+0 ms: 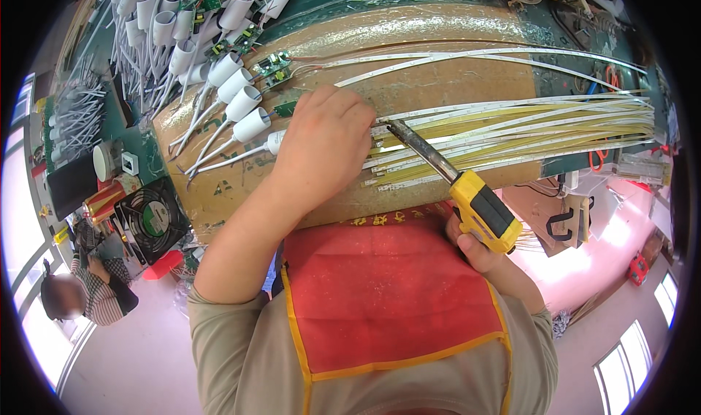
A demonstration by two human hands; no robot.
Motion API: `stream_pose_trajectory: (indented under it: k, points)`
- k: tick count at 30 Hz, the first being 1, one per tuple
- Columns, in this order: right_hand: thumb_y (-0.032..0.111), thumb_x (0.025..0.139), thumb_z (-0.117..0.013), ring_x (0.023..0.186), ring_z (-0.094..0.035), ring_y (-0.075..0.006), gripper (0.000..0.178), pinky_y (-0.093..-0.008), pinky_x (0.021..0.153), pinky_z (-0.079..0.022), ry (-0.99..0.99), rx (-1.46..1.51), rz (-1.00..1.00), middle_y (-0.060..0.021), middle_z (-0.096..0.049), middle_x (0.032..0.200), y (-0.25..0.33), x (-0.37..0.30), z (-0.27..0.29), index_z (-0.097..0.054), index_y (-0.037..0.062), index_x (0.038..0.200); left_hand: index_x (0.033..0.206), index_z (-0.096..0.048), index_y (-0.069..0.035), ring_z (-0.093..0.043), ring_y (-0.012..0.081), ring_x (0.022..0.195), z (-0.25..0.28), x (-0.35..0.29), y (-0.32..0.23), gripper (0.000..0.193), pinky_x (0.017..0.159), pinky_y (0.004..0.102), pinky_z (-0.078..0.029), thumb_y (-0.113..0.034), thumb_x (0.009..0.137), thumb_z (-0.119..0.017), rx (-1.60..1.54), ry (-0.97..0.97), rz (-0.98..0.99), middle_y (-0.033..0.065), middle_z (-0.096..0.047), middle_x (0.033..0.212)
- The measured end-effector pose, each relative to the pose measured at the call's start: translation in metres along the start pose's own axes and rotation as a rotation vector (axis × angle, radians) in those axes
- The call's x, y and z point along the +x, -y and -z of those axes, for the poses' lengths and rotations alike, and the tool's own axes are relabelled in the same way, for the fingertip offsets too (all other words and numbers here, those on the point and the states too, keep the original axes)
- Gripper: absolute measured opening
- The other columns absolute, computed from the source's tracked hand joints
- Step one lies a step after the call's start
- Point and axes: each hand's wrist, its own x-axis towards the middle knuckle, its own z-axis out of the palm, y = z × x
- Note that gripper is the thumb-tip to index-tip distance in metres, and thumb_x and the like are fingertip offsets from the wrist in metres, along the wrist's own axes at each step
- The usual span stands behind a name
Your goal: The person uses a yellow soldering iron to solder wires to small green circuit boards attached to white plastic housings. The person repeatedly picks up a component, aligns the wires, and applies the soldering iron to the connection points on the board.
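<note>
My left hand (325, 137) is closed over the near-left ends of the LED strips, fingertips pinched and turned away. What they hold is hidden. My right hand (471, 245) grips a yellow and black soldering gun (488, 212), its metal barrel pointing up and left. The tip is at the strip ends, right beside my left fingertips. White and yellow LED strips (511, 126) lie in a bundle stretching right. Left of my left hand, white plastic sleeves (253, 125) with white cables rest in a row. A green circuit board (274, 69) lies above them, with thin wires running toward a strip.
Many more white sleeves with boards (163, 29) are heaped at the far left. A cardboard sheet (467, 28) covers the bench under the work. A black fan (151, 221) stands at the left edge. Another person (102, 291) sits at the lower left.
</note>
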Motion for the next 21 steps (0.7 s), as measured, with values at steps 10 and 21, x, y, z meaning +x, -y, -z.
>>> stream_pose_trajectory:
  k: [10,21]
  points:
    - [0.014,0.084,-0.067,0.065,-0.05,-0.0138,0.019,-0.0285,0.057,-0.042,-0.002,0.014,0.014,-0.0036,-0.053,0.075,-0.0039,0.0007,-0.0012,-0.053,0.0039,0.091,0.078,-0.062,-0.006,-0.058,0.0288,0.084,0.0006,0.0002,-0.0007,0.007,0.077,0.0392,-0.046,-0.003,0.071,-0.065,-0.007,0.008,0.007,0.0068,-0.062,0.085]
    - [0.015,0.086,-0.066,0.066,-0.049,-0.0141,0.018,-0.0292,0.058,-0.041,0.016,0.051,-0.007,-0.0031,-0.051,0.076,-0.0051,-0.0016,0.0001,-0.053,0.0043,0.09,0.077,-0.062,-0.005,-0.058,0.0287,0.082,0.0003,0.0008,0.0002,0.006,0.076,0.0391,-0.047,-0.003,0.071,-0.064,-0.014,0.003,0.003,0.0072,-0.062,0.084]
